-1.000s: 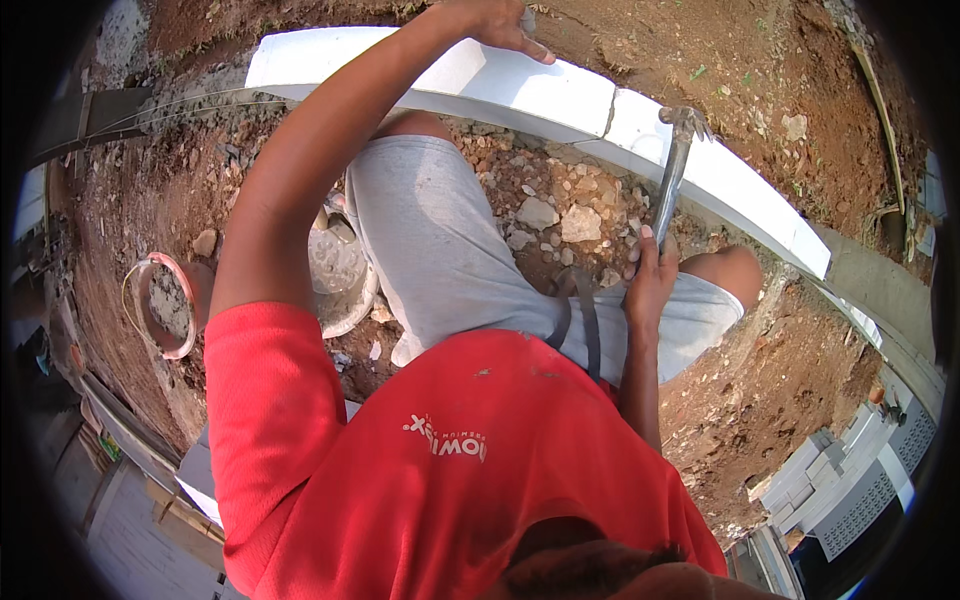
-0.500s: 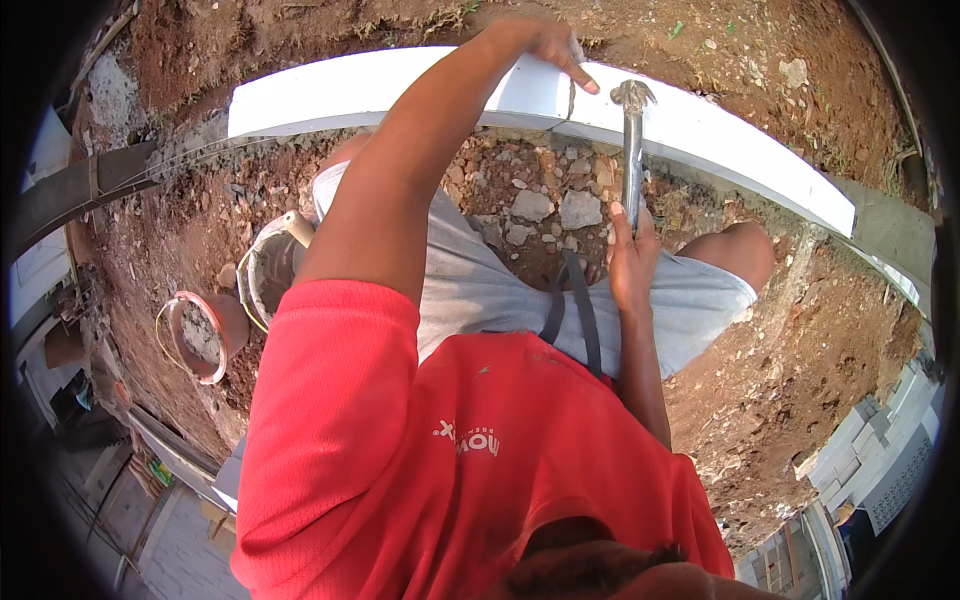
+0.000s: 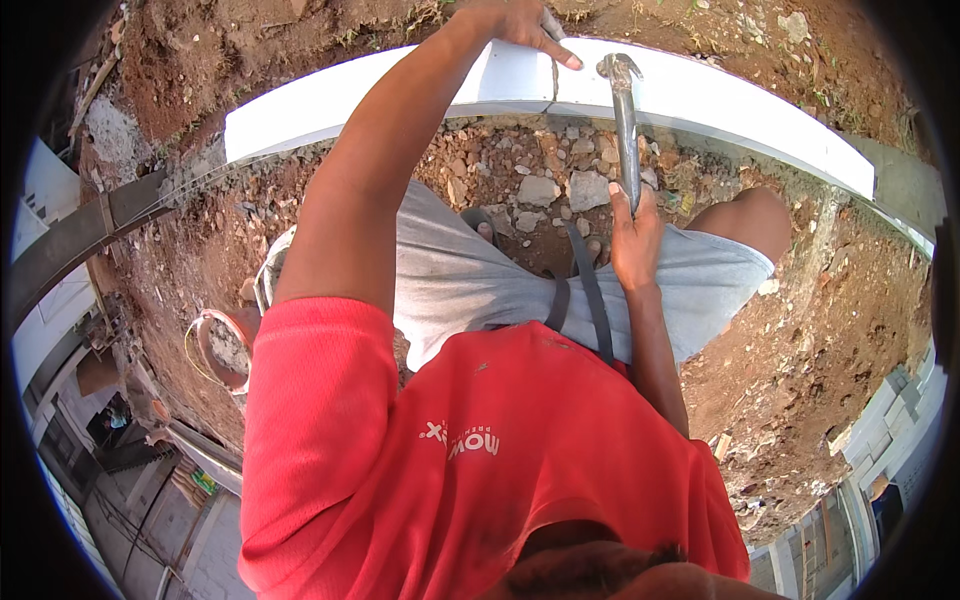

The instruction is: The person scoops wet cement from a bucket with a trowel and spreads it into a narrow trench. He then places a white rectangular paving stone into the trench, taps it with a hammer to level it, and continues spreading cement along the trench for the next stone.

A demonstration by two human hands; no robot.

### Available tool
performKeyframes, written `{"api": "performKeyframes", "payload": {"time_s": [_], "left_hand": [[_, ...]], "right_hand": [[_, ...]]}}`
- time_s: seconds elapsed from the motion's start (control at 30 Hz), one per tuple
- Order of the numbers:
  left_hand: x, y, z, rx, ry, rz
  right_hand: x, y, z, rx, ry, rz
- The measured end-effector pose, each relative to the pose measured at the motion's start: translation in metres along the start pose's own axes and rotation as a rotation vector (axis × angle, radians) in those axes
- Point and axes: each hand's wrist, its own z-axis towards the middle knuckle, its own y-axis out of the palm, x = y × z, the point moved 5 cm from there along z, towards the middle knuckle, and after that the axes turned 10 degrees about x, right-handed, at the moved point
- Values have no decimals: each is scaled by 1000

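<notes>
At about nine o'clock a round pink-rimmed bucket [image 3: 222, 345] sits on the dirt, holding what looks like grey mortar, well apart from the work. Moving right, the left hand [image 3: 515, 22] reaches up to twelve o'clock and rests flat on top of the white block course [image 3: 330, 100], fingers spread, one fingertip pointing right across the vertical joint [image 3: 553, 85] where two white blocks meet; it presses on the block rather than closing around anything. Just right of that joint, the metal head of the hammer [image 3: 626, 120] hangs near the top edge of the right-hand block [image 3: 740, 110], and I cannot tell whether it touches. The hammer's shaft runs down toward the centre, and the right hand [image 3: 634, 235] is wrapped tight around the handle at about one o'clock from the middle of the view. Below the course lies a bed of broken stone and red soil [image 3: 545, 185], with the person's knees in grey shorts over it. As a judgement: the two blocks are already laid end to end and read as one curved white line, so the placing looks done; what appears left is the fine seating of the right block against its neighbour at the joint. Farther right, beyond the block's end at about two o'clock, a grey strip [image 3: 905, 185] carries on uncovered.
</notes>
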Motion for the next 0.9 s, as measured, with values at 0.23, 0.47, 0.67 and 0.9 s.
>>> {"api": "performKeyframes", "payload": {"time_s": [0.23,0.47,0.67,0.9], "left_hand": [[33,-15,-16,-33,-63,-12],[-1,11,-8,53,-124,-128],[-114,-84,-128,367,-355,-12],[-339,-58,-365,777,-955,178]], "right_hand": [[7,0,-2,97,-27,-17],[14,-3,10,102,-33,31],[-11,7,-6,-130,203,407],[-127,43,-18,-314,-115,326]]}}
